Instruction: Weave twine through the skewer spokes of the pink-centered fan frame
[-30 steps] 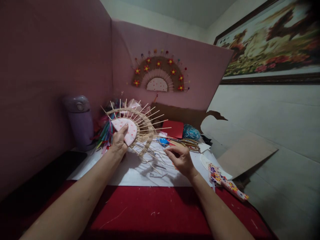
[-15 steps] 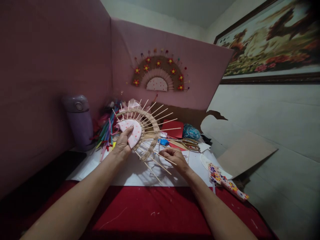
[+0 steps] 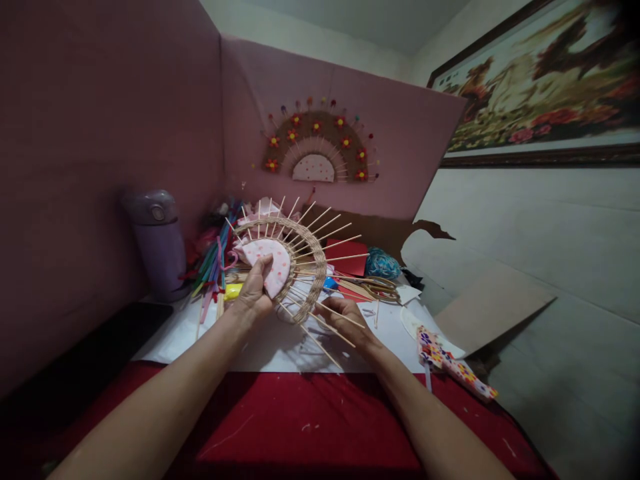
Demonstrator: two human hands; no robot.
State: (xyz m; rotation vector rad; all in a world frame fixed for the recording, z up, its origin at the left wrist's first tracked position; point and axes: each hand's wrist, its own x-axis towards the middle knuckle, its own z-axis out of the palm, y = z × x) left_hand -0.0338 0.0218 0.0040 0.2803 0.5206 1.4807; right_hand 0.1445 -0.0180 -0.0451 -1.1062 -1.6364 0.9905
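A half-round woven piece (image 3: 317, 267) with thin sticks fanning outward is held up over the white sheet. My left hand (image 3: 256, 293) grips its pink dotted centre (image 3: 277, 267), thumb on the front face and the other fingers hidden behind. At the lower right of the weave, my right hand (image 3: 345, 320) has its bent fingers among and behind the sticks. Its fingertips are partly covered, and whether they pinch a strand is too small to tell.
A purple bottle (image 3: 160, 247) stands left, near coloured strips (image 3: 213, 267). Scissors (image 3: 380, 289), blue yarn (image 3: 383, 263) and red paper (image 3: 346, 257) lie behind. A flowered fabric piece (image 3: 457, 367) is at right. A finished-looking fan (image 3: 317, 127) hangs on the pink board (image 3: 400, 147).
The woven piece and my left hand have moved slightly to the right. My right hand has shifted a little, its fingers now farther behind the sticks.
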